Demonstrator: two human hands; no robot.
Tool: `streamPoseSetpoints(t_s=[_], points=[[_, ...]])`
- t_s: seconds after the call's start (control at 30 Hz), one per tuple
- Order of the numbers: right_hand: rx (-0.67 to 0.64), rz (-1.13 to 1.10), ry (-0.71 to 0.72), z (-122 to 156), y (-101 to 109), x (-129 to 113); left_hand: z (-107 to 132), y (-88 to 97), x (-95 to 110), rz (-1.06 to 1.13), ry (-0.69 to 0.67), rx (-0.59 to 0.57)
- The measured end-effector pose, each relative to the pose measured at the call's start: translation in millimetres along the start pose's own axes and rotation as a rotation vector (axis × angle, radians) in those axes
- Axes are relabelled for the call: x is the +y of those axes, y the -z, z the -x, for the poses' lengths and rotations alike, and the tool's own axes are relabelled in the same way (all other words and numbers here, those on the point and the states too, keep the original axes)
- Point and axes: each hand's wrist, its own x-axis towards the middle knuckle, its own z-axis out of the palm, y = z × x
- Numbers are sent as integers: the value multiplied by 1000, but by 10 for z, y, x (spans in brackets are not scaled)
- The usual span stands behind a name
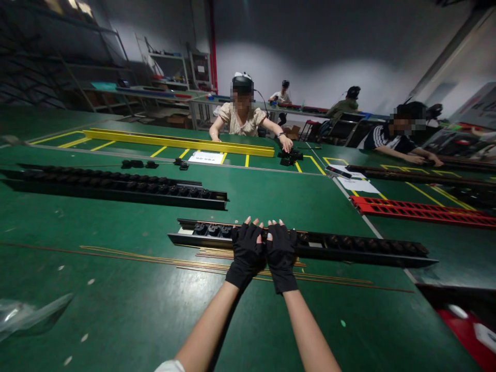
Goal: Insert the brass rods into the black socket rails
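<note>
My left hand [247,251] and my right hand [281,253], in black fingerless gloves, lie side by side over the middle of a long black channel [360,254]. Their fingers reach its far wall and the thumbs are tucked close to the fingers, almost touching each other. Both hands are closed on the channel. Black round-topped parts [213,230] sit in a row inside it; my hands hide those in the middle. A thin copper-coloured rod runs along the far wall. Several loose thin brass-coloured rods [155,257] lie on the near side, partly under my wrists.
Another filled black channel [182,196] lies at the left on the green table [135,310]. Beyond are a yellow rail [174,143], a red slotted rail [418,209] and a co-worker [242,116] touching black parts [290,156]. A plastic bag [34,315] lies front left.
</note>
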Motion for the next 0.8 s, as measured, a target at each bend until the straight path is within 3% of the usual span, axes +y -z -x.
streamPoseSetpoints(t_s=[0.2,0.4,0.6,0.8], points=[[35,39,-109,-41,64,139,-64,-45,-136,40,-34,-48],[68,127,-128,-124,87,115,-124,1,-253,-37,-108,-35],[45,164,-113,-193,90,102,-212,26,-419,-216,-68,30],[11,200,-144,-285,-35,137,-359,-76,-504,-279,3,-61]])
